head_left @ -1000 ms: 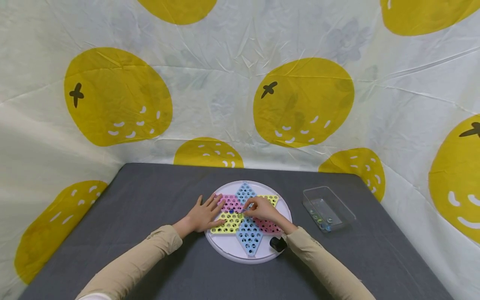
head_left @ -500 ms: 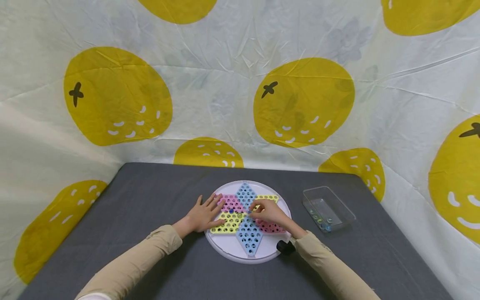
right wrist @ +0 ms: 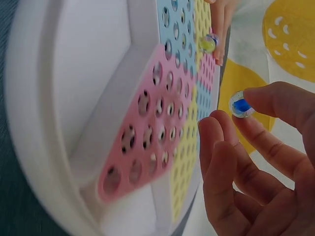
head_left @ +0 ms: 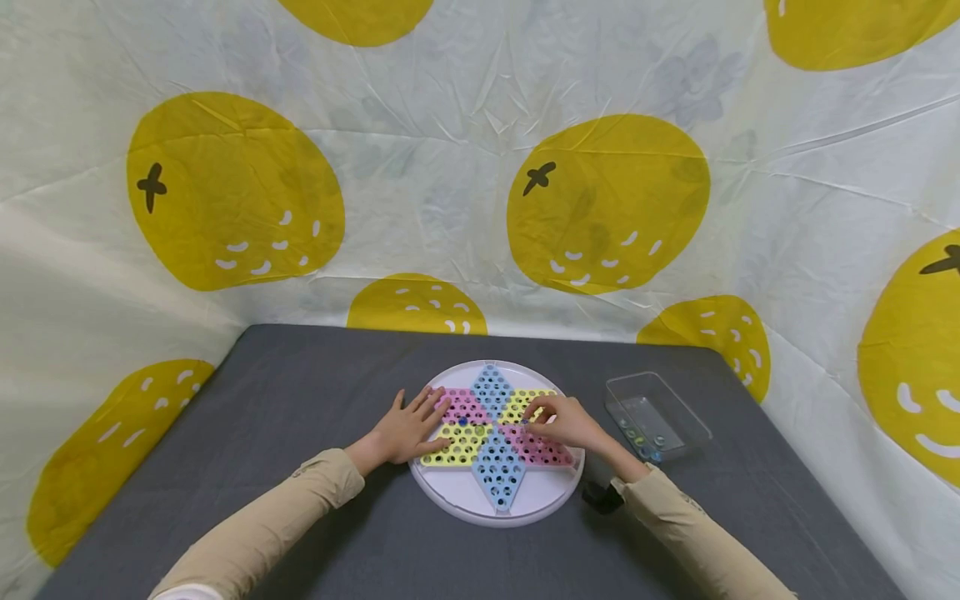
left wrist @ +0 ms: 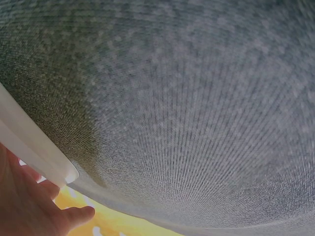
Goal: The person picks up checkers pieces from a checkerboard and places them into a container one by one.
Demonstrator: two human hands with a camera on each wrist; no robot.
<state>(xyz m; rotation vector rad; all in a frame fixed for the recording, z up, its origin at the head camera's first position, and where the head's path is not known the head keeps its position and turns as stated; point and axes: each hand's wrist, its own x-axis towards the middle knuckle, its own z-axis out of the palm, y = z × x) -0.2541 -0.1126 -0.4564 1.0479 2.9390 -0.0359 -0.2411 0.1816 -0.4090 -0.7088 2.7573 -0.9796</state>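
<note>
Right wrist: marble (right wrist: 241,104) was pinched by right hand (head_left: 567,423); left hand (head_left: 405,430) splayed, board's (head_left: 453,486) nine o'clock; likely mid-transfer, steadiness needed next.

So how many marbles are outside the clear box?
3 visible: one marble pinched by the right hand, a dark blue marble and a yellowish marble on the board. Others may be hidden.

glossy glass-like marble (right wrist: 241,105), smooth plastic board (head_left: 457,487), matt ribbed tablecloth (left wrist: 197,108)
</note>
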